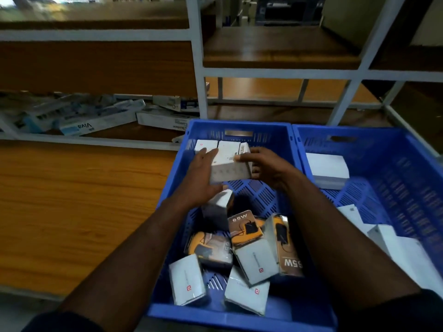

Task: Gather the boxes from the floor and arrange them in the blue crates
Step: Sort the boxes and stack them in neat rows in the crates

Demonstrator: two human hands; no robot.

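— What are we seeing, starting left of the grip?

— Well left of the grip and beyond it, long flat cartons [96,121] are lying heaped on a low shelf of a white rack [200,75]. Nearer us, a wooden surface [72,200] is running alongside the left blue crate [239,319].

— And the grip itself?

— We are holding a white box [230,170] between both hands, over the far half of that crate. Our left hand [203,173] is wrapping its fingers over the box's left side, thumb at its lower edge. Our right hand [266,168] is pinching the box's upper right edge with its fingertips.

— What is lying around it?

— Just behind the grip, a back row of boxes [206,146] is standing against the crate's far wall; we cannot tell whether the white box is touching it. Below the grip, toward us, an upright box [218,209] is standing on end. Past that, orange charger boxes [247,227] and loose white boxes [188,279] are lying jumbled at the near end.

— And to the right?

— The right blue crate [383,149] is sitting against the first. A flat white box [327,167] is resting in it, level with the grip, and pale boxes [395,250] are lying nearer us.
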